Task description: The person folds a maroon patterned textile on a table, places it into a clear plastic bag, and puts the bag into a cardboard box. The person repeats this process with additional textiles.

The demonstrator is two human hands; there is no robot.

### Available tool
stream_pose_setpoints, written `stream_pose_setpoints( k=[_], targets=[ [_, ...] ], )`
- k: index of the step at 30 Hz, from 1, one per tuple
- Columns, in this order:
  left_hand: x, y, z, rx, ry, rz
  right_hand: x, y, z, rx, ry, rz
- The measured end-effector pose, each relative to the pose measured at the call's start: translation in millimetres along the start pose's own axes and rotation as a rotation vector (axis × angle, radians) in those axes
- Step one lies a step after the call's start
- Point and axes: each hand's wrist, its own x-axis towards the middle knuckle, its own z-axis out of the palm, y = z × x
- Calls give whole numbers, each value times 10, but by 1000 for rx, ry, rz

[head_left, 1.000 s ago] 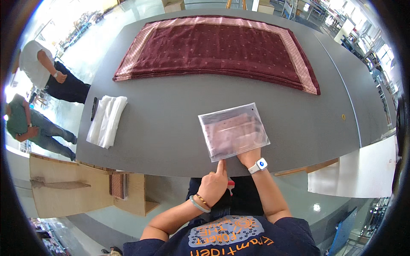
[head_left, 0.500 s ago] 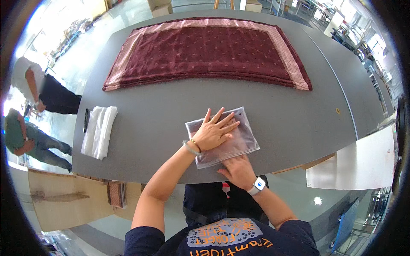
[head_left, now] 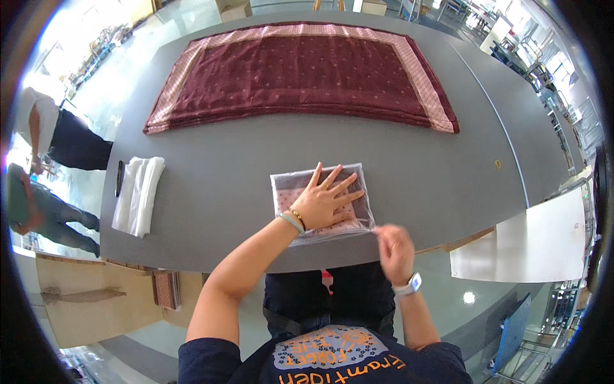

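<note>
A clear plastic zip bag lies flat near the front edge of the table, with a folded pink-and-maroon patterned cloth inside it. My left hand is spread open, palm down on top of the bag, and covers much of the cloth. At the bag's near right corner, my right hand is closed, thumb and fingers pinching the end of the zip edge. Motion blurs these fingers, and whether a slider is between them is too small to make out.
Maroon cloth with a pink border lies in a wide folded stack across the far side of the grey table. White plastic bags and a black pen rest at left. A small yellow ring lies at right. Two people stand beyond the left edge.
My right hand has moved from the middle of the bag's near edge to its right corner, its fingers now pinched. The bag has turned straighter under my flat left hand.
</note>
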Motion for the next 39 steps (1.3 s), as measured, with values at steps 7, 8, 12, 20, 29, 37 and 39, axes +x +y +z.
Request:
stream_pose_setpoints(
  k=[7, 8, 12, 20, 29, 37, 39],
  targets=[
    [2, 267, 176, -122, 67, 63, 326, 461, -12, -24, -144, -239],
    [1, 271, 135, -108, 73, 63, 392, 504, -13, -44, -132, -292],
    [-121, 635, 20, -301, 218, -98, 396, 511, 36, 18, -113, -262],
    [-172, 1011, 180, -178, 457, -139, 291, 399, 97, 160, -37, -234],
    [-215, 946, -16, -91, 573, -20, 287, 319, 98, 174, 7, -239],
    [-898, 558, -119, 140, 483, -10, 202, 302, 200, 352, 42, -130],
    [-1135, 427, -206, 182, 478, -10, 204, 326, 145, 334, 84, -145]
  ],
)
